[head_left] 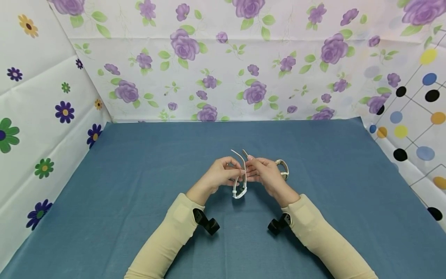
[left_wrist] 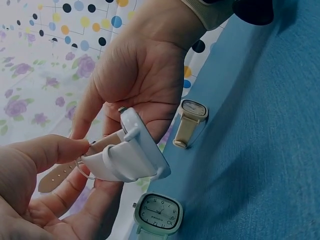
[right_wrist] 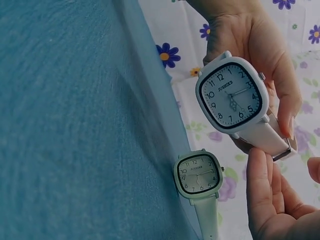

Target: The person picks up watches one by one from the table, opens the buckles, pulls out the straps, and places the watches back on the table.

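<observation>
Between both hands hangs a white wristwatch [right_wrist: 231, 94] with a rounded-square face, raised off the table and its strap unfastened. My left hand [head_left: 224, 171] pinches the strap by the metal buckle with thumb and fingers. My right hand [head_left: 266, 173] holds the other strap end, whose tan underside with holes shows in the left wrist view. Below the hands a pale green wristwatch [right_wrist: 198, 173] lies on the table; the head view hides it behind the hands. Just right of my right hand rests a beige wristwatch [head_left: 285, 170], its strap curved into a loop.
Blue cloth [head_left: 139, 186] covers the table. A white curtain with purple roses [head_left: 184, 44] stands along the back edge. Flowered cloth [head_left: 42, 168] hangs at the left, and dotted cloth [head_left: 425, 153] at the right.
</observation>
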The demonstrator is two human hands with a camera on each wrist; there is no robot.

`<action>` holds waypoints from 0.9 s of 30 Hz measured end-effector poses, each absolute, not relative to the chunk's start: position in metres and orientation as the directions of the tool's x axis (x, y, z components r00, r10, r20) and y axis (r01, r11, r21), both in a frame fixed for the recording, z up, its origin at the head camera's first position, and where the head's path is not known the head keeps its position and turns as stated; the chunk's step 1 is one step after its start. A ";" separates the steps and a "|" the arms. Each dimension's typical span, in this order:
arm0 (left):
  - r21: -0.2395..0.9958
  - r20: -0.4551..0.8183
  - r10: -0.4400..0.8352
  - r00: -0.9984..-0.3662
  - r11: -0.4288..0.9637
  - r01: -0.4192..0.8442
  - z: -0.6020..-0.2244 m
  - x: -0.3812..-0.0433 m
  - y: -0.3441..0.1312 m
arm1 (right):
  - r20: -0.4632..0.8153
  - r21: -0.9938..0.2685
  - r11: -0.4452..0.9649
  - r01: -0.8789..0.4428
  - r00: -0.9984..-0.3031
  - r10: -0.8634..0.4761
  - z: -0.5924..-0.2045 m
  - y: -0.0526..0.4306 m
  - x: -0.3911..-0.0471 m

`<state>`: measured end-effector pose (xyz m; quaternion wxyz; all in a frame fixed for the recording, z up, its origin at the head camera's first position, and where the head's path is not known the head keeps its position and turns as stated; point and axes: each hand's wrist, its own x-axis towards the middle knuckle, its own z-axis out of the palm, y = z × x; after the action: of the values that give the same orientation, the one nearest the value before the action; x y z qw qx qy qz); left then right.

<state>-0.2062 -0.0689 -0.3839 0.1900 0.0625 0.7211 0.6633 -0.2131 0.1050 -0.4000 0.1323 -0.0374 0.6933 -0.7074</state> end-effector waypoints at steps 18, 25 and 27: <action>0.983 -0.181 0.344 -0.921 0.074 -0.165 -0.381 -0.208 -0.075 | -0.130 -0.991 0.034 0.126 -0.937 -0.325 -0.396 0.106 -0.208; 0.984 -0.178 0.329 -0.927 0.079 -0.161 -0.380 -0.210 -0.078 | -0.137 -0.990 0.074 0.119 -0.932 -0.335 -0.397 0.105 -0.209; 0.984 -0.178 0.328 -0.928 0.081 -0.160 -0.379 -0.210 -0.079 | -0.139 -0.990 0.082 0.119 -0.930 -0.339 -0.396 0.105 -0.209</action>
<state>-0.2102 -0.0788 -0.3790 0.1807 0.0589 0.7127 0.6752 -0.2086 0.1052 -0.3964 0.1700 -0.0771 0.7155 -0.6732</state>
